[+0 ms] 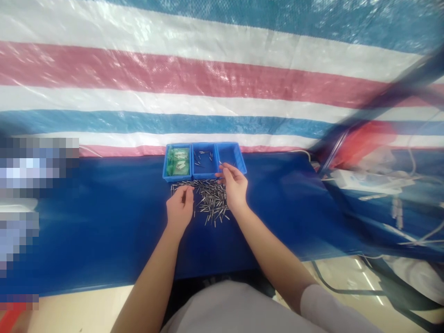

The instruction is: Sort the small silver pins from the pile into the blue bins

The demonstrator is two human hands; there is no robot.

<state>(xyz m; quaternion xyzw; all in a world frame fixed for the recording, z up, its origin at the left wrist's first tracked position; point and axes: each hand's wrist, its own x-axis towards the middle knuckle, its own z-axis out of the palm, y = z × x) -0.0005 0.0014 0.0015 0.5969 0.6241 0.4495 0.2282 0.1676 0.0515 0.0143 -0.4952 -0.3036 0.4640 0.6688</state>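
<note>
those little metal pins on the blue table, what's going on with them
A person sits at a blue table with a loose pile of small metal pins in front of them. The left hand pinches at the pile's near-left edge. The right hand is raised over the pile's far side, fingertips at the rim of a blue three-compartment tray. The middle compartment holds a few pins; the left one holds green pieces.

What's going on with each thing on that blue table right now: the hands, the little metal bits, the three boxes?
Left hand: fingers pinched at the pile's left edge; whether they hold a pin is too small to tell.
Right hand: raised by the bins, fingers pinching a thin pin.
Metal pins: loose, scattered pile between the hands.
Left bin: holds green packets.
Middle bin: holds a few pins.
Right bin: contents unclear.
</note>
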